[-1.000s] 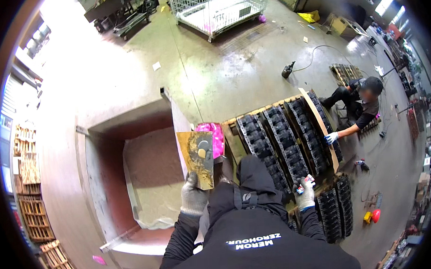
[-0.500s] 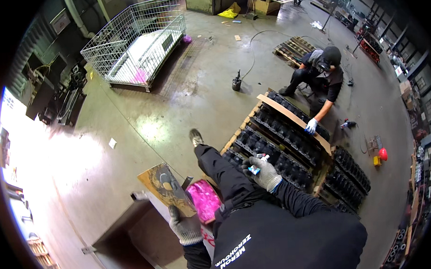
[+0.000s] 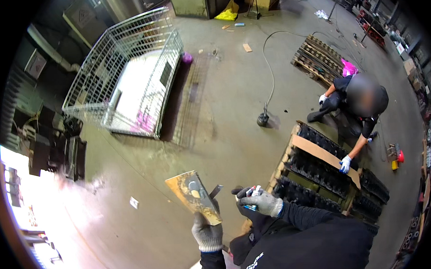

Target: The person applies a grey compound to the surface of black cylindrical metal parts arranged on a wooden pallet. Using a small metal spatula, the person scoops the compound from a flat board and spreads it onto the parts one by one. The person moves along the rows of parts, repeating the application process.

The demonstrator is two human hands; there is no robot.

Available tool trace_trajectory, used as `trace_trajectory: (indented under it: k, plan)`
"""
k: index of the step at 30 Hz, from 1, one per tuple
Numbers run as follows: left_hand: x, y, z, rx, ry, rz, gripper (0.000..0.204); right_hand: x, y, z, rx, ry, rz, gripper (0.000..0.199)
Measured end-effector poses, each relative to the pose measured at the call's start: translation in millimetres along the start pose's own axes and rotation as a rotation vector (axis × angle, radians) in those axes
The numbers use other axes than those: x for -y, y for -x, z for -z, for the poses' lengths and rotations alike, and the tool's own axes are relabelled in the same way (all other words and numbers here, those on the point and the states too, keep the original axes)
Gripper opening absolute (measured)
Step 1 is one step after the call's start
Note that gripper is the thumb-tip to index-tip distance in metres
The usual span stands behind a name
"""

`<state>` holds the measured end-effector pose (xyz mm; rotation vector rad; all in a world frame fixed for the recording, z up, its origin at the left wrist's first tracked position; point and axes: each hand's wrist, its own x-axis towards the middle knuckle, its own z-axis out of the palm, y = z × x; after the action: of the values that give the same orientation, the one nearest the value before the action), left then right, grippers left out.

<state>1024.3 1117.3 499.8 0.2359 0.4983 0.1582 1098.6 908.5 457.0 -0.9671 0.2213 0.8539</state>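
My left hand (image 3: 207, 233), in a grey knit glove, is closed on the near end of a flat rectangular board (image 3: 189, 190). The board is tilted, with brown and yellow stains and roundish grey patches on its face. A narrow dark strip (image 3: 216, 191) shows beside its right edge; whether it is attached, I cannot tell. My gloved right hand (image 3: 267, 203) is closed around small white tubes (image 3: 256, 191) with blue and red parts, held over my leg. Their exact kind and number are partly hidden by the fingers.
Right of my hands, a pallet carries rows of black metal castings (image 3: 316, 166) with a cardboard strip (image 3: 320, 152) across them. A co-worker (image 3: 364, 101) crouches behind it, one gloved hand on the strip. A wire cage (image 3: 124, 90), a hose-fed black tool (image 3: 263, 119) and a wooden pallet (image 3: 319, 57) stand farther off.
The view has shifted as I moved. The board, earlier low above a brown box and a pink bag, is now lifted over the floor, nearer my right hand. The co-worker has leaned lower.
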Motion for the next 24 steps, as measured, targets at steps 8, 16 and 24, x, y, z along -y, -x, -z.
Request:
trace_trajectory:
  k: [8, 16, 24]
  plan:
    - [7.4, -183.1, -125.2, 0.197, -0.012, 0.294, 0.056, 151.6, -96.7, -7.1, 0.062, 0.272, 0.421, 0.045]
    - [55.0, -392.6, -222.4, 0.306, -0.146, 0.590, 0.048, 261.2, -221.8, 32.4, -0.241, 0.324, 0.629, 0.045]
    - [121.7, -576.7, -338.7, 0.321, -0.467, 0.868, 0.047, 384.2, -314.3, 74.7, -0.699, 0.240, 0.610, 0.008]
